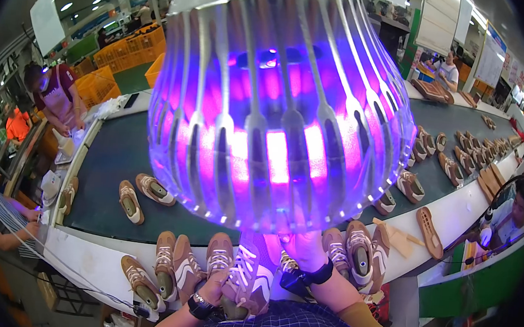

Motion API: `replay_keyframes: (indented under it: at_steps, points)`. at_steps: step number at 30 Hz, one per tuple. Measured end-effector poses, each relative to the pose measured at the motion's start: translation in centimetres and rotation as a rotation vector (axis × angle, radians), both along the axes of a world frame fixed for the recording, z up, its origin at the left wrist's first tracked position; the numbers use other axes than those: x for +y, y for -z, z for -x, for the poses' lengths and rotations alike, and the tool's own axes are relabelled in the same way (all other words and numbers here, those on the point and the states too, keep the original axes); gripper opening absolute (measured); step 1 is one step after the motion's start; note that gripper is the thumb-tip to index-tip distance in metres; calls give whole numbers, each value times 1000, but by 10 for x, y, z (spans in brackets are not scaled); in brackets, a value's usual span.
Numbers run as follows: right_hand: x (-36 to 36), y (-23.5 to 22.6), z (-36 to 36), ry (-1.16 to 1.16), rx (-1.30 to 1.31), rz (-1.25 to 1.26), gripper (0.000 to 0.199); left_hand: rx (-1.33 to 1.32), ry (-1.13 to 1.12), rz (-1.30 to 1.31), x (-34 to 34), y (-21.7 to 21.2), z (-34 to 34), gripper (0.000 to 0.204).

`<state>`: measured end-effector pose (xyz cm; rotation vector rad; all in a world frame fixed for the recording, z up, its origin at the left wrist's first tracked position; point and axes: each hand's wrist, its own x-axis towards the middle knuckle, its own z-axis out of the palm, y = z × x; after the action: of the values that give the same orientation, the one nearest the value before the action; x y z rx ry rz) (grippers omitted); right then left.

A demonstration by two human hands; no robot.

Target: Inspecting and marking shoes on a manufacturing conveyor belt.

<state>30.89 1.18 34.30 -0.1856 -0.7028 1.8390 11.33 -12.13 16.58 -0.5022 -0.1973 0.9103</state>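
Note:
A brown sneaker [253,287] with white laces and pale side stripes is tilted in front of my body, its upper part lit purple. My left hand [214,287], with a watch at its wrist, is closed around the side of this sneaker. My right hand [305,249], with a black wristband, is raised on the other side of the sneaker, just under the lamp. Its fingers are partly hidden by the lamp and washed out in the purple glow, so their grip does not show. A dark object [295,282] lies below that hand, its kind unclear.
A large caged lamp [284,128] glowing purple hangs over the work spot. Several brown sneakers [185,268] stand on the white ledge [88,260] at both sides. More shoes [129,202] sit on the dark green conveyor belt [106,168]. Other people work left and right.

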Motion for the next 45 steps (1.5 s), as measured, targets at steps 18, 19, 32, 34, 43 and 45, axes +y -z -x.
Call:
replay_keyframes:
  at_steps: [18,19,32,34,43,45]
  points:
    - [4,-7,4,183,-478,-279,11,871,-94,-627,-18,-19,8,95]
    - [4,-10,4,182,-480,-282,11,870,-96,-628,-17,-24,5,95]
    - [11,-15,11,284,-675,-481,11,1059,-4,-686,1,-43,2,108]
    - [8,-10,13,172,-416,-244,15,954,-54,-715,19,-61,-9,109]
    - [-35,78,-6,-445,-443,65,47,599,-284,-838,39,-100,-23,116]
    - [-52,75,-10,-519,-462,53,65,826,-380,-682,34,-108,-25,119]
